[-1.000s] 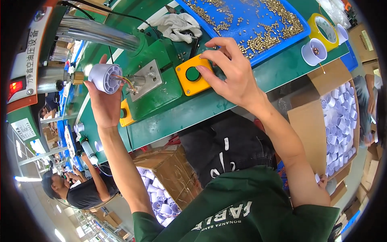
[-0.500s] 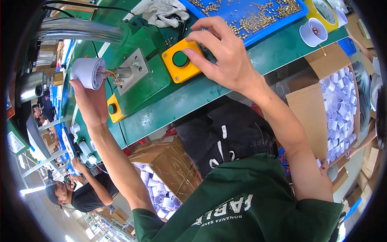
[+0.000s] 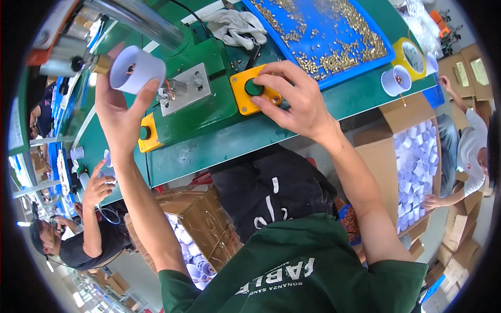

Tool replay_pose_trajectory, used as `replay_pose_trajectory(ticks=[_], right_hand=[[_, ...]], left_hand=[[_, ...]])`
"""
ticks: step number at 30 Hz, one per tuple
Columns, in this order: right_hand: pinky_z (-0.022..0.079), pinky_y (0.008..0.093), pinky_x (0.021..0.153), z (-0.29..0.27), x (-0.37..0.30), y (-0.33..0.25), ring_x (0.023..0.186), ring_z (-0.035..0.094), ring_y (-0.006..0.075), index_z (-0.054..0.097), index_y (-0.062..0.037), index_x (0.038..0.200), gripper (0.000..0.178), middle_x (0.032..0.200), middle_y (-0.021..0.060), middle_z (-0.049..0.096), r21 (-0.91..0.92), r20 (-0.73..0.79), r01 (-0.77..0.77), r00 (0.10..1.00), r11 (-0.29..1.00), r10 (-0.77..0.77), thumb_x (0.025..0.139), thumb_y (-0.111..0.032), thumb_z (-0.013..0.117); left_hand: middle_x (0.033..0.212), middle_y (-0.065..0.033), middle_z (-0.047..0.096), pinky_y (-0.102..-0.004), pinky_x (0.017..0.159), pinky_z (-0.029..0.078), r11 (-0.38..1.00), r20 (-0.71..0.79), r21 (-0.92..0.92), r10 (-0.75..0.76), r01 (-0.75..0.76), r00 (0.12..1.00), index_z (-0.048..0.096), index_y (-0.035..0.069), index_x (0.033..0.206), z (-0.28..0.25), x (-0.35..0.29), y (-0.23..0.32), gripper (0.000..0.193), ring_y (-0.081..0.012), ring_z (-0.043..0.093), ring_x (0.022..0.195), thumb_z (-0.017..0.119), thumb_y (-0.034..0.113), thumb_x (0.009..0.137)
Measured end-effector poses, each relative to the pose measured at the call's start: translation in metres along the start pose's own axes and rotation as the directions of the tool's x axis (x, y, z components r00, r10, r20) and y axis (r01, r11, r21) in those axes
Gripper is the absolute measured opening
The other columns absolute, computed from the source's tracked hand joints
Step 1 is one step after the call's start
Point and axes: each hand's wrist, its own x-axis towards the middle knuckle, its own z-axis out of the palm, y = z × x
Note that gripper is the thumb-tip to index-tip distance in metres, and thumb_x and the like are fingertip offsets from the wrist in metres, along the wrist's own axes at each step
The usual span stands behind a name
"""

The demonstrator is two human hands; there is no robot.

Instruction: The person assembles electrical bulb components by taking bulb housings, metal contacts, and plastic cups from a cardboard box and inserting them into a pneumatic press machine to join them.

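My left hand (image 3: 116,120) grips a pale lavender plastic cup (image 3: 148,68), thumb on the near side; its open mouth shows a bit of copper-coloured metal inside. The cup is beside the brass tip (image 3: 101,63) of a press and above a metal post (image 3: 176,88) on a steel plate (image 3: 195,86). Thin wires hang near the post, partly behind my thumb. My right hand (image 3: 301,101) holds nothing; its curved fingers are apart at the green push button (image 3: 254,87) on a yellow control box (image 3: 241,99). Fingertips partly cover the button, so I cannot tell whether it is pressed.
A blue tray (image 3: 292,49) of small brass pieces lies at the back, near a white glove (image 3: 235,27). Yellow tape (image 3: 409,58) and another cup (image 3: 395,81) stand at right. A second yellow button box (image 3: 150,133) is at left. Cartons of cups and two people flank me.
The cup has tilted, its mouth now showing instead of its ribbed, wired underside. My right fingers have come down onto the green button. The whole view has shifted a little.
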Motion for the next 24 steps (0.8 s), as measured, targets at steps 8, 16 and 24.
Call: replay_pose_trajectory(ticks=[8,16,24], right_hand=[[0.054,0.0344,0.069,0.001,0.001,-0.002,0.080,0.063,0.0258,0.066,-0.0014,0.097,0.027,0.100,0.0123,0.062,-0.032,0.023,0.031,0.999,0.999,-0.030,0.074,-0.009,0.079],[0.054,0.0342,0.070,-0.001,0.002,-0.003,0.082,0.064,0.0256,0.067,-0.0015,0.095,0.025,0.100,0.0122,0.062,-0.057,0.039,0.016,0.999,0.998,-0.013,0.074,-0.008,0.078],[0.054,0.0350,0.071,-0.001,0.000,-0.002,0.083,0.064,0.0267,0.065,-0.0014,0.097,0.026,0.100,0.0127,0.062,-0.048,0.027,0.012,1.000,0.999,-0.011,0.076,-0.010,0.077]], left_hand=[[0.111,-0.0066,0.061,-0.0299,0.095,0.041,0.996,-0.031,-0.051,-0.069,0.067,0.997,0.054,-0.001,0.123,0.004,-0.009,-0.008,0.053,-0.0154,0.056,0.104,0.079,0.011,0.078],[0.110,-0.0061,0.062,-0.0299,0.094,0.043,0.996,-0.033,0.092,0.000,0.003,0.999,0.054,0.000,0.121,0.003,-0.014,0.003,0.052,-0.0156,0.057,0.104,0.079,0.010,0.077],[0.114,-0.0128,0.063,-0.0316,0.092,0.048,0.936,-0.009,-0.189,-0.304,0.297,0.953,0.044,-0.009,0.136,0.003,-0.016,-0.010,0.065,-0.0172,0.061,0.104,0.075,0.015,0.084]])
